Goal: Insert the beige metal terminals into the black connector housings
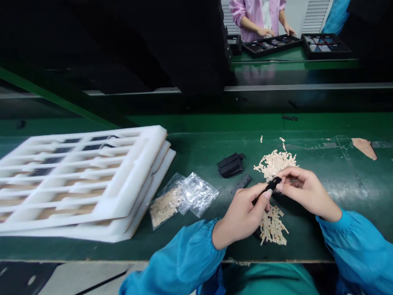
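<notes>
Between my two hands is a small black strip-shaped part (pixel 274 183), raised a little above the green bench. My left hand (pixel 245 209) pinches it between thumb and fingers. The fingertips of my right hand (pixel 302 189) close on its far right end; whether they also hold a tiny piece is hidden. Just beyond my hands lies a loose heap of small cream-coloured pieces (pixel 276 162). A second pile of similar pieces (pixel 273 227) lies nearer to me, partly under my hands. Left of the heap are a stack of black strips (pixel 231 165) and a single dark strip (pixel 241 184).
White foam trays (pixel 144 164) are stacked at left, some slots holding black parts. Clear plastic bags (pixel 167 205) of small pieces lie beside them. A brown scrap (pixel 364 148) is at right. Across the bench, a person in a pink sleeve (pixel 238 12) handles a black tray (pixel 260 50).
</notes>
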Demonstrator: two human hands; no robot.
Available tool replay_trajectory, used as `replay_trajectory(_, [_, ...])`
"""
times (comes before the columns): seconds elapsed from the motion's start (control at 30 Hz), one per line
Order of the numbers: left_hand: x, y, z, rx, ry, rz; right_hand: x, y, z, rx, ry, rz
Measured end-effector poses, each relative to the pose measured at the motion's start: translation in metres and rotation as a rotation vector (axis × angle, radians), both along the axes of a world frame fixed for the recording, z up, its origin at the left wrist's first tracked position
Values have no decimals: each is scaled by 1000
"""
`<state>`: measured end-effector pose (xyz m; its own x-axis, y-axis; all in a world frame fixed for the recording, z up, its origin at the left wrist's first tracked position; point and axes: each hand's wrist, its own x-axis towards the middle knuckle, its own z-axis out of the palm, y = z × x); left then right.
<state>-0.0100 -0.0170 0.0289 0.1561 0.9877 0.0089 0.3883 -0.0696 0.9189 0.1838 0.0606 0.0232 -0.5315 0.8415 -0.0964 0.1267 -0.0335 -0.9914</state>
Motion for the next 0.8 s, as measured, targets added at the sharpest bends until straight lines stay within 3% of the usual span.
replay_trajectory(0.1, [-1,0,-4,153,204,71,-2,-3,2,60,-63,-176])
replay_trajectory(0.33, [0,0,-19,352,561,12,-6,-2,5,-161,11,12])
replay_trajectory(0.8, [2,-3,-20,426,642,-4,-7,1,0,-193,-21,-14])
